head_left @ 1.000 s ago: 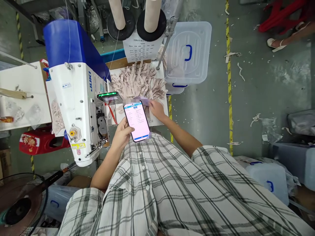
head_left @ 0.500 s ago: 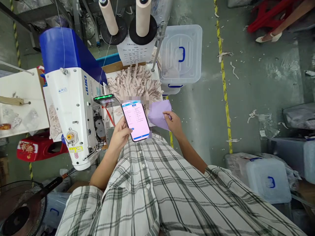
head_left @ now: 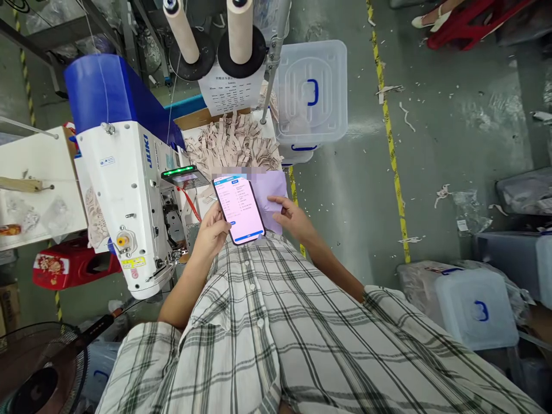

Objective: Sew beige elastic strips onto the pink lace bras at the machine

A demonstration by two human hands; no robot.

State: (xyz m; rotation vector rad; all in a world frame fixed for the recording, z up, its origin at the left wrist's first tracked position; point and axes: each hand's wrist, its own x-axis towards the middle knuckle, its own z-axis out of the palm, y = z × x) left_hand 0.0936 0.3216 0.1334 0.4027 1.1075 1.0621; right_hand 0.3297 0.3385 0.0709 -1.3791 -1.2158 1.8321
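My left hand is closed around the lower left edge of a smartphone, its thumb over the front. The lit screen shows rows of text and blue bars, too small to read. Partly covered by the phone, a purple sheet sticks out on its right side. My right hand is in front of this sheet, index finger stretched toward the phone and thumb apart from it. Whether the fingertips touch the sheet I cannot tell. Beyond the phone, a heap of beige fabric strips lies on the white table.
A white and blue sewing machine stands at left, with a small green-lit display beside the phone. Two thread cones rise at the back. A lidded plastic box stands on the floor to the right; a fan is at lower left.
My right hand has moved left toward the phone, and its pinch on the purple sheet's edge has opened. The sheet has shifted left behind the phone. My left hand keeps its hold.
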